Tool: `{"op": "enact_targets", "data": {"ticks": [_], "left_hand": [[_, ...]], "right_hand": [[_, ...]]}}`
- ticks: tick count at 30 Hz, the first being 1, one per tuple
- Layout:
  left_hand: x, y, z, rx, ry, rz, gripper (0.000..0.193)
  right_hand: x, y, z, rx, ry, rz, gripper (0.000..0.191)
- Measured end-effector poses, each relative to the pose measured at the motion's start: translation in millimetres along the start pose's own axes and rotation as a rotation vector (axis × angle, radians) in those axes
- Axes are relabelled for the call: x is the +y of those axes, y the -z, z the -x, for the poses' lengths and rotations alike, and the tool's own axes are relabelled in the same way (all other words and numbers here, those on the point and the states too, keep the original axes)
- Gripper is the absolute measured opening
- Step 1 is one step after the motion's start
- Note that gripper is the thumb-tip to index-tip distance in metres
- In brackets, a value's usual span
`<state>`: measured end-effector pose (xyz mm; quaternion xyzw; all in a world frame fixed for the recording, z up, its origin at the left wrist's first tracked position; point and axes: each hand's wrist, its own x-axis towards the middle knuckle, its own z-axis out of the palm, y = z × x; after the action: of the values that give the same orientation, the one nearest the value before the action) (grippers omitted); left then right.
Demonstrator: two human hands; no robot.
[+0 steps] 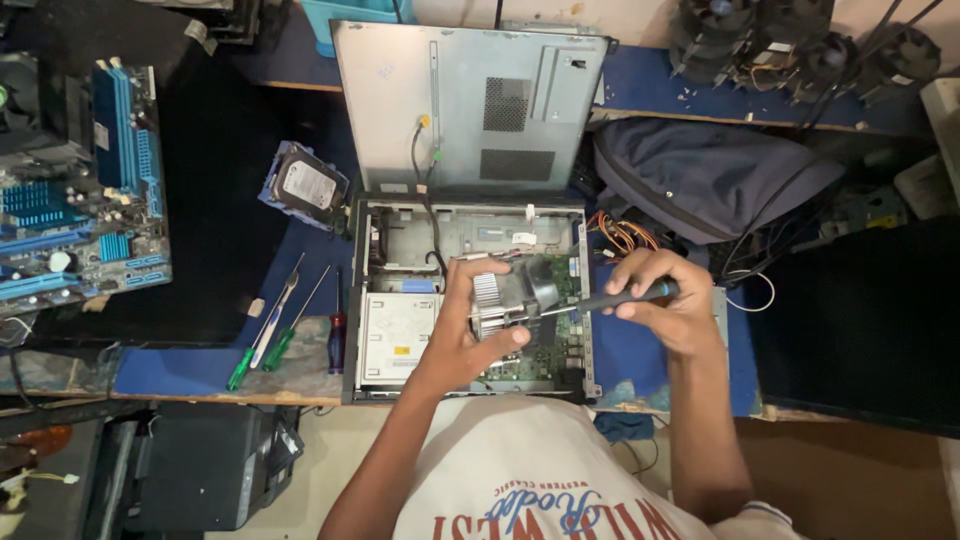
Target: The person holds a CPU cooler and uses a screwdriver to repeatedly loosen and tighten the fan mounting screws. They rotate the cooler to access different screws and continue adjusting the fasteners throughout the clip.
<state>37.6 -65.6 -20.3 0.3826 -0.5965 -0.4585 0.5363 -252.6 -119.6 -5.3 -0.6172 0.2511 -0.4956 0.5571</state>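
Two hands meet over an open computer case (372,300). The left hand (470,330) has its fingers (462,278) wrapped around a finned heatsink with a dark shroud (515,290), thumb pressed along its lower edge, so the heatsink sits in the palm, lifted above the green board inside the case. The right hand (665,305) is clenched on the blue-and-black handle of a screwdriver (610,298), whose shaft runs leftward and reaches the heatsink just beside the left thumb; the tip itself is too small to make out.

Below the heatsink in the case lies a silver drive (395,340). The case's grey lid (470,105) stands swung open at the far side. Left of the case, on the blue tabletop (180,370), lie three more screwdrivers (280,330) with green and red handles, and farther back a hard drive in a blue bracket (308,185). A blue motherboard (85,190) rests at the far left. To the right lies a dark bag (710,175), with several cooling fans (800,50) behind it.
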Motion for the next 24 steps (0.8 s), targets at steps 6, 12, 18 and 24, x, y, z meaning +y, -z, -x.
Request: {"op": "enact_targets", "data": {"ticks": [6,12,18,24], "left_hand": [[13.9,1.5,-0.7,-0.019,-0.034,0.045,0.072],[17.8,3.5,-0.9,-0.023,-0.08,0.071,0.075],[19.1,3.8,1.9,-0.02,-0.081,0.114,0.075],[22.7,1.5,5.5,-0.034,-0.095,0.092,0.076]], "right_hand": [[-17.7,-17.4,5.7,0.111,0.029,0.028,0.023],[-33.3,-37.3,8.7,0.216,0.055,0.008,0.022],[-41.4,-39.6,6.4,0.108,0.187,0.027,0.03],[-41.6,-35.0,19.0,0.189,0.146,0.109,0.026]]}}
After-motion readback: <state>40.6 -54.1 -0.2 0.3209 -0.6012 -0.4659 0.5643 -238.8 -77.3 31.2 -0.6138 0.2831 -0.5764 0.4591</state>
